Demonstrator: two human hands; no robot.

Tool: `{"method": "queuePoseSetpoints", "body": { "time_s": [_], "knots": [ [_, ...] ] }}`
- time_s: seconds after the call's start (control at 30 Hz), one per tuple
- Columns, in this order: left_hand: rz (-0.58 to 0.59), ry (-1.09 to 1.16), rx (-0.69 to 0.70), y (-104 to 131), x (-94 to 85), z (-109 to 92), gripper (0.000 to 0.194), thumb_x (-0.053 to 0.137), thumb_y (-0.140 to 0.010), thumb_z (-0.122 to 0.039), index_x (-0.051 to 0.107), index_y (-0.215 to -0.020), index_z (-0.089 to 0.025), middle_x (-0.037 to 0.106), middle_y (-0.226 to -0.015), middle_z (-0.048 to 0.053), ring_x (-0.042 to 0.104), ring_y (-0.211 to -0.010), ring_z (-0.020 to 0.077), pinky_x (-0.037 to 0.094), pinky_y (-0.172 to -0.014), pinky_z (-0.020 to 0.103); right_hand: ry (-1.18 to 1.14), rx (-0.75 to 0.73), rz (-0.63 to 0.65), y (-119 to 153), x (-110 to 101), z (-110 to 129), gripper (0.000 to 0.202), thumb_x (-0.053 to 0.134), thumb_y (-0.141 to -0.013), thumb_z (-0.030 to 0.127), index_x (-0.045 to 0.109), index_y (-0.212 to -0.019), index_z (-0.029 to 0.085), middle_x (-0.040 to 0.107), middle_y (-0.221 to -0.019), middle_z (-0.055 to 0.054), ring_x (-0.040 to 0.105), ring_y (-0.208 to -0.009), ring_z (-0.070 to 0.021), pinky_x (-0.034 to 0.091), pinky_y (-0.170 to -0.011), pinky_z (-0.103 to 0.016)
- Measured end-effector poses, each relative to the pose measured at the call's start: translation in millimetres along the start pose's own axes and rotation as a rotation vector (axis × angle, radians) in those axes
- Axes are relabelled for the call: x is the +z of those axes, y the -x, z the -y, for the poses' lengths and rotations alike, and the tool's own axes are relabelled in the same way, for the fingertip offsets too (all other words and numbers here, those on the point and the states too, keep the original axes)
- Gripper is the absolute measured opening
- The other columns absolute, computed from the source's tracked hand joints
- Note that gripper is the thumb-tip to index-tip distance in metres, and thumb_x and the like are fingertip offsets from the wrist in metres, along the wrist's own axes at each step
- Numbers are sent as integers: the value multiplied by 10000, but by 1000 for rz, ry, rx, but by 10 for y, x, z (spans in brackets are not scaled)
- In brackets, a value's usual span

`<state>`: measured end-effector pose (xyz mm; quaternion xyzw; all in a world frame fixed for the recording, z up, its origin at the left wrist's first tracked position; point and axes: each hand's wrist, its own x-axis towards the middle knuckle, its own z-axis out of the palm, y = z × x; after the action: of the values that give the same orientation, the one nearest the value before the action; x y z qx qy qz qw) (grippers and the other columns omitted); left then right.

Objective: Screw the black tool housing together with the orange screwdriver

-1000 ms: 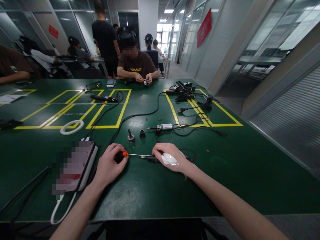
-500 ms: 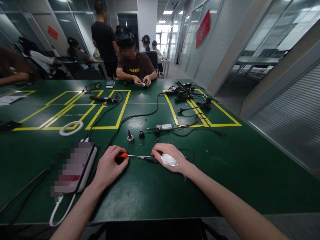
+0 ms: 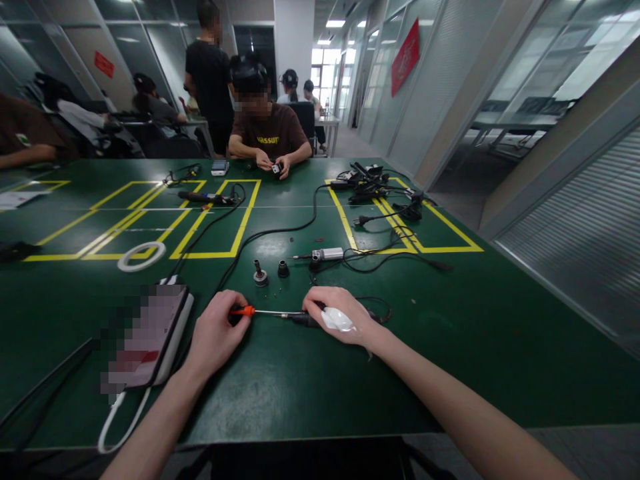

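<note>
My left hand (image 3: 220, 330) is closed around the orange handle of a screwdriver (image 3: 267, 312), with thumb and fingertips near its collar. The thin metal shaft points right and meets the metal end of a black corded tool handle (image 3: 303, 319). My right hand (image 3: 340, 315) is wrapped over that handle and hides most of it; a white patch is taped to the hand. Just beyond the hands stand a metal-and-black knob-like part (image 3: 260, 276) and a small black collar (image 3: 283, 269). Tiny screw-like bits (image 3: 274, 294) lie in front of them.
A silver cylindrical part (image 3: 327, 255) with wires lies farther out. Corded tools (image 3: 367, 183) are heaped at the back right. A phone-like device (image 3: 155, 340) and a white tape ring (image 3: 141, 256) are at left. A co-worker (image 3: 270, 133) sits opposite, handling a small object.
My left hand has shifted very slightly left, its thumb moving back along the screwdriver handle. My right hand stays put. Across the table, the co-worker's hands have moved a little left.
</note>
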<state>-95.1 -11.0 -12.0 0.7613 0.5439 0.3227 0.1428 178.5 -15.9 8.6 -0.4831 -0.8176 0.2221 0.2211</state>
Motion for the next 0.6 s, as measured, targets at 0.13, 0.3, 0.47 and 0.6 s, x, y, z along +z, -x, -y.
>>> {"method": "queuePoseSetpoints", "body": {
  "time_s": [0.13, 0.3, 0.47, 0.6],
  "knots": [
    [-20, 10, 30, -1, -3, -18, 30, 601, -823, -233, 616, -800, -245, 714, -945, 45, 671, -923, 233, 550, -821, 338, -6, -2, -3, -3, 2, 1, 235, 545, -980, 154, 664, -779, 179, 703, -810, -31, 618, -730, -158, 417, -713, -263],
    [-34, -3, 31, 0, 4, -24, 85, 608, -841, -269, 682, -811, -240, 728, -976, 57, 688, -950, 239, 562, -836, 341, 2, -2, 6, -1, -5, 9, 237, 547, -980, 151, 656, -772, 179, 696, -806, -30, 619, -734, -158, 408, -712, -262],
    [-18, -48, 23, 7, -6, -11, 135, 614, -848, -307, 731, -823, -244, 745, -963, 50, 707, -918, 239, 569, -774, 327, 25, -9, 4, 0, -6, 5, 243, 542, -987, 157, 654, -773, 180, 687, -797, -23, 605, -725, -153, 399, -705, -257],
    [-31, -68, 31, 17, -11, 7, 165, 619, -861, -341, 753, -864, -244, 751, -983, 59, 712, -925, 242, 565, -700, 306, 30, -6, 10, -4, 3, -5, 239, 540, -993, 164, 661, -787, 180, 694, -809, -28, 619, -743, -157, 407, -717, -258]
  ]
}}
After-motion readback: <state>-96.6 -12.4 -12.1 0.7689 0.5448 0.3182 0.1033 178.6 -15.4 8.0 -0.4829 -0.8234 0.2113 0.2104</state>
